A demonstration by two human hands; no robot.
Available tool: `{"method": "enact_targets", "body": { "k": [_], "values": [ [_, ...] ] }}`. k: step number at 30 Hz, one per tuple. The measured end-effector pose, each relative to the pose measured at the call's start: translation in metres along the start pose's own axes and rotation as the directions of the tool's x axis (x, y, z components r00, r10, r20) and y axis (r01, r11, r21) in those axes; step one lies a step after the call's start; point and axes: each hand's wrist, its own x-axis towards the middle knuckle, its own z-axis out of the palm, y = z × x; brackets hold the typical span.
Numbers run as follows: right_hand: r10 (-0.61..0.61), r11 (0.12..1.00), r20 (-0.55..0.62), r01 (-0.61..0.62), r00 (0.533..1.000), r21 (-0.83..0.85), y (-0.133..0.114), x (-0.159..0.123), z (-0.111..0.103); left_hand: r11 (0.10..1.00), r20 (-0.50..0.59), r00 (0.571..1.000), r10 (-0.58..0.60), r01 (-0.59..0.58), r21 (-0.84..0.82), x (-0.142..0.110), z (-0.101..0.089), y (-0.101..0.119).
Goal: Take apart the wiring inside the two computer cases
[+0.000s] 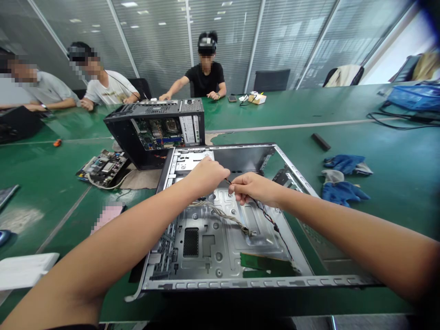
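An open metal computer case point(227, 247) lies on its side before me. Above its middle, my left hand point(210, 175) is closed around one part of a thin dark cable point(264, 211). My right hand point(252, 188) pinches the same cable close beside it, thumb against fingers. From under my right hand the cable runs down to the case's near right corner. A twisted bundle of pale wires point(223, 214) lies across the case floor. Two green memory sticks point(263, 262) rest inside near the front edge. Whatever sits within my left fist is hidden.
Behind the case stands a black computer tower point(120, 137) with its side open. To the left are a circuit board assembly point(105, 166) and a pink object point(107, 219). Blue gloves point(343, 192) and a dark block point(321, 141) lie right. Several people sit across the green table point(388, 183).
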Motion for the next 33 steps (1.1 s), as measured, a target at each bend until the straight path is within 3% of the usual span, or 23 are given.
{"method": "enact_targets", "body": {
  "k": [5,11,18,33],
  "values": [
    [-0.009,0.989,0.054,0.001,0.998,0.149,0.004,0.002,0.0,1.0,-0.006,1.0,-0.004,0.004,-0.031,-0.001,-0.004,0.0],
    [-0.012,0.959,0.041,0.0,0.999,0.282,0.006,0.004,0.002,0.999,-0.006,1.0,-0.007,0.007,-0.034,0.0,-0.004,0.0],
    [-0.069,0.979,0.018,0.064,0.997,0.195,0.009,0.007,0.001,1.0,-0.032,0.999,0.016,-0.017,-0.014,0.0,0.002,-0.001],
    [-0.011,1.0,-0.18,0.011,0.984,0.0,-0.004,0.002,0.009,1.0,0.006,1.0,0.029,-0.029,0.002,-0.003,-0.006,0.001]
  ]
}}
